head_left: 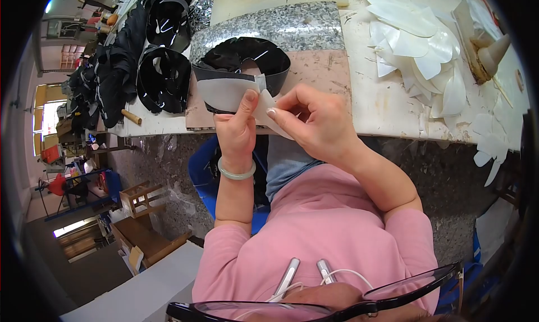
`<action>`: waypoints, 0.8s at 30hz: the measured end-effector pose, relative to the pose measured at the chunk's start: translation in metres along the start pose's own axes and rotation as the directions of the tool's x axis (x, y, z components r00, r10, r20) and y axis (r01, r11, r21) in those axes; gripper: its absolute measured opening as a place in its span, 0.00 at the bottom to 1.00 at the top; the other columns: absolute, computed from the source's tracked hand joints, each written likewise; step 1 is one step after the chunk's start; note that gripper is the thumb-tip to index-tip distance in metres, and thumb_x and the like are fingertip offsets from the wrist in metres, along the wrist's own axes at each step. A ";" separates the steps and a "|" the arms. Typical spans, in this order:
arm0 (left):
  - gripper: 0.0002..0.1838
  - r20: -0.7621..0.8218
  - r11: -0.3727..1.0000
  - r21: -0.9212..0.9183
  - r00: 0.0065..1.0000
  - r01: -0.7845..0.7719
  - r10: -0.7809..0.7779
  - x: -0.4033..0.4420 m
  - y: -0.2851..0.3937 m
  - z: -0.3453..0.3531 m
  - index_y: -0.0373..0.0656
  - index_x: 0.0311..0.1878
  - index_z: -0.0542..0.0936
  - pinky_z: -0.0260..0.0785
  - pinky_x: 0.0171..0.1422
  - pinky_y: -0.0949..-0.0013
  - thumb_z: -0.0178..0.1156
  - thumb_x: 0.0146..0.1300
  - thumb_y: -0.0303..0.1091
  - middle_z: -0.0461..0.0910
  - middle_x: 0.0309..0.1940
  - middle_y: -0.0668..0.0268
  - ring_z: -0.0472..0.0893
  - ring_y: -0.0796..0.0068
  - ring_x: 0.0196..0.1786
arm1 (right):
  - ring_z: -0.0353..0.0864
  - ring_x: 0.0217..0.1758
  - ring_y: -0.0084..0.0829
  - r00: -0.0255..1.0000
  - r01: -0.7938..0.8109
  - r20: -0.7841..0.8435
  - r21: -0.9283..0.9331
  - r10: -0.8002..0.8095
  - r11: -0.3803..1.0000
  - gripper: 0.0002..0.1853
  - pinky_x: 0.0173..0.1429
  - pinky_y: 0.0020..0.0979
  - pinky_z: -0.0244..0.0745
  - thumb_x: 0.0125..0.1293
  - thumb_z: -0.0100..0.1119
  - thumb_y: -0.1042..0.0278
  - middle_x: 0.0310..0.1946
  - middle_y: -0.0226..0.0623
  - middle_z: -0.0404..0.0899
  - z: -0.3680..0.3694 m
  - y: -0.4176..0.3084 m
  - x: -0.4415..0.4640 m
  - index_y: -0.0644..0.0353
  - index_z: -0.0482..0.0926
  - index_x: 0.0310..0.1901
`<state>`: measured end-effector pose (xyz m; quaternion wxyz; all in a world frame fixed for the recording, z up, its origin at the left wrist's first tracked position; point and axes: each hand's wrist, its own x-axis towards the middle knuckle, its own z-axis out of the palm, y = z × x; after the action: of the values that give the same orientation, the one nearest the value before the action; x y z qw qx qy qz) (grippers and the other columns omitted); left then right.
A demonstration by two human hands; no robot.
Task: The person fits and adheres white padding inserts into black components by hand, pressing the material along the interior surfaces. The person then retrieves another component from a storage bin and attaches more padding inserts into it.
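Observation:
A black shoe upper point(275, 70), glossy inside, stands curved at the table's near edge. A white stiffener sheet point(224, 94) lies along its near outer side, and a small pale tab sticks up at the sheet's right end. My left hand point(238, 122) is closed at the upper's near side, its thumb pressed on the white sheet and its fingers mostly hidden. Just to the right, my right hand point(314, 117) pinches a loose white flap point(269, 113) between thumb and fingertips. Whether this flap joins the sheet on the upper I cannot tell.
Two glossy black uppers point(163, 80) stand left of the work, beside a dark heap of black pieces point(115, 69). A speckled board point(309, 27) lies behind. White cut sheets point(415, 35) pile up at right, near a brownish cone point(494, 57). A short wooden stick point(131, 117) rests at left.

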<state>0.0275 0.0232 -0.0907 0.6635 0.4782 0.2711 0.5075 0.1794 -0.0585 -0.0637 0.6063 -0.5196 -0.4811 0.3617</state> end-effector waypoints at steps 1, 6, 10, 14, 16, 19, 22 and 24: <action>0.09 -0.004 1.000 0.020 1.000 0.002 -0.002 -0.001 0.000 0.000 0.40 0.47 0.80 0.73 0.51 0.73 0.65 0.64 0.25 0.82 0.41 0.67 0.81 0.76 0.45 | 0.84 0.26 0.35 1.000 -0.003 -0.001 0.002 0.003 1.000 0.08 0.32 0.32 0.78 0.61 0.64 0.70 0.23 0.43 0.81 0.000 0.000 0.000 0.66 0.77 0.32; 0.11 -0.012 0.966 0.247 0.997 -0.077 0.083 -0.001 0.001 0.004 0.39 0.48 0.80 0.73 0.48 0.74 0.66 0.63 0.24 0.82 0.41 0.67 0.81 0.77 0.43 | 0.83 0.25 0.33 0.999 -0.031 -0.007 0.005 0.031 0.999 0.09 0.32 0.32 0.77 0.60 0.65 0.69 0.23 0.42 0.81 -0.001 0.002 0.001 0.67 0.77 0.31; 0.11 -0.027 0.933 0.337 0.989 -0.127 0.145 -0.002 0.004 0.013 0.38 0.48 0.80 0.73 0.48 0.74 0.66 0.63 0.25 0.83 0.40 0.67 0.81 0.77 0.42 | 0.83 0.26 0.32 0.998 -0.067 -0.006 -0.006 0.067 0.998 0.09 0.32 0.31 0.77 0.59 0.65 0.69 0.23 0.43 0.82 -0.002 0.002 0.002 0.67 0.78 0.31; 0.10 0.008 0.880 0.454 0.988 -0.144 0.157 -0.001 0.006 0.009 0.37 0.46 0.82 0.74 0.48 0.74 0.68 0.62 0.26 0.84 0.40 0.65 0.82 0.77 0.42 | 0.81 0.29 0.17 0.995 -0.101 0.010 0.008 0.100 0.995 0.08 0.33 0.21 0.77 0.61 0.68 0.72 0.26 0.33 0.83 -0.002 0.005 0.004 0.67 0.80 0.32; 0.10 0.021 0.868 0.473 0.987 -0.151 0.161 -0.001 0.009 0.011 0.37 0.46 0.82 0.74 0.48 0.74 0.68 0.62 0.27 0.84 0.40 0.65 0.82 0.77 0.42 | 0.81 0.29 0.17 0.994 -0.106 0.015 0.007 0.106 0.994 0.08 0.33 0.21 0.77 0.61 0.68 0.72 0.26 0.33 0.83 -0.002 0.005 0.005 0.67 0.80 0.32; 0.10 0.020 0.818 0.540 0.975 -0.198 0.222 0.001 0.010 0.013 0.36 0.46 0.82 0.74 0.48 0.74 0.67 0.63 0.27 0.84 0.41 0.65 0.81 0.77 0.42 | 0.84 0.27 0.30 0.994 -0.110 -0.015 0.022 0.111 0.994 0.10 0.34 0.30 0.78 0.59 0.66 0.69 0.24 0.43 0.83 0.000 0.010 0.007 0.68 0.80 0.32; 0.10 0.003 0.848 0.519 0.992 -0.107 0.123 0.006 0.014 0.012 0.36 0.47 0.82 0.73 0.49 0.74 0.67 0.64 0.28 0.83 0.41 0.66 0.81 0.77 0.43 | 0.83 0.27 0.29 0.989 -0.141 -0.040 -0.014 0.140 0.990 0.10 0.34 0.30 0.78 0.59 0.66 0.68 0.25 0.42 0.83 -0.004 0.017 0.013 0.68 0.81 0.33; 0.10 0.002 0.841 0.540 1.000 -0.018 0.019 0.009 0.013 0.009 0.35 0.47 0.82 0.73 0.48 0.73 0.65 0.65 0.27 0.83 0.41 0.66 0.81 0.78 0.43 | 0.83 0.27 0.27 0.990 -0.113 -0.083 -0.020 0.111 0.993 0.10 0.35 0.28 0.77 0.58 0.68 0.67 0.25 0.40 0.83 -0.007 0.023 0.019 0.67 0.81 0.34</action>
<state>0.0324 0.0287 -0.0738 0.4967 0.6474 0.3995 0.4179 0.1927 -0.0384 -0.0819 0.5977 -0.5677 -0.4303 0.3678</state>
